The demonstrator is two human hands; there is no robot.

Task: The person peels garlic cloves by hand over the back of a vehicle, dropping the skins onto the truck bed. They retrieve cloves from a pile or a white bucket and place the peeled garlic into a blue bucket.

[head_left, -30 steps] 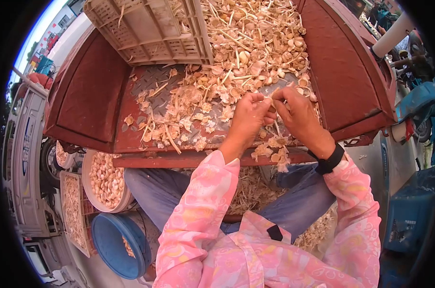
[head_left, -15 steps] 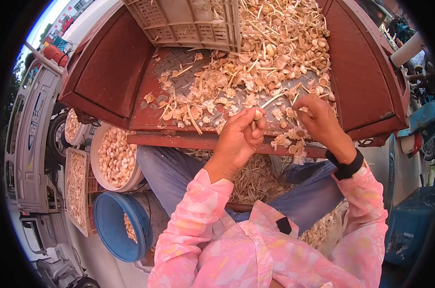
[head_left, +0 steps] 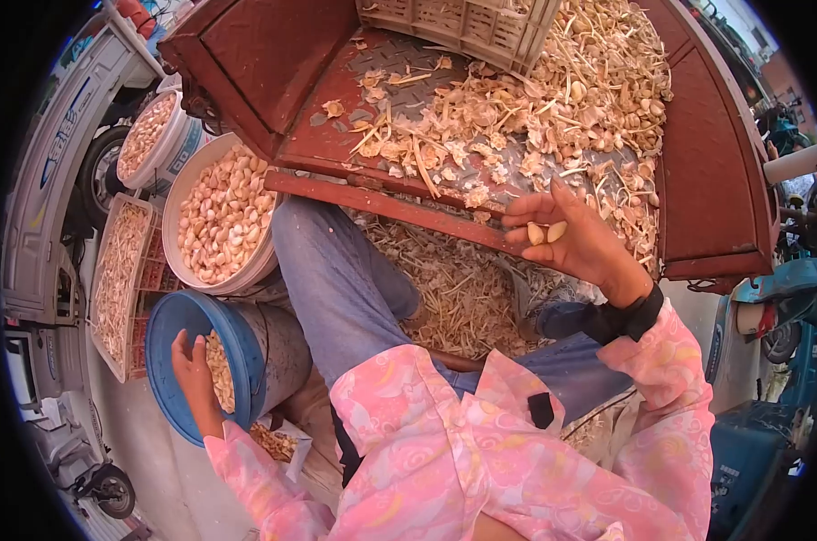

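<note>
My left hand (head_left: 196,383) is over the mouth of a blue bucket (head_left: 169,316), fingers stretched and apart, nothing visible in it. Pale peeled garlic cloves (head_left: 219,374) lie inside that bucket. Palm up, my right hand (head_left: 575,234) holds two peeled garlic cloves (head_left: 545,233) on its fingers, above the front edge of the red metal truck bed (head_left: 381,203). Just beyond it, a heap of garlic cloves, stalks and loose skins (head_left: 597,99) covers the bed.
A plastic crate (head_left: 467,27) stands on the bed. Left are a white bucket of unpeeled cloves (head_left: 223,216), another full bucket (head_left: 147,126) and a shallow crate of scraps (head_left: 124,279). Skins and stalks (head_left: 453,288) pile between my legs. Parked vehicles flank both sides.
My left hand has moved from the bed's edge down left to the blue bucket. My right hand has turned palm up, now showing two cloves. The view has shifted left and down.
</note>
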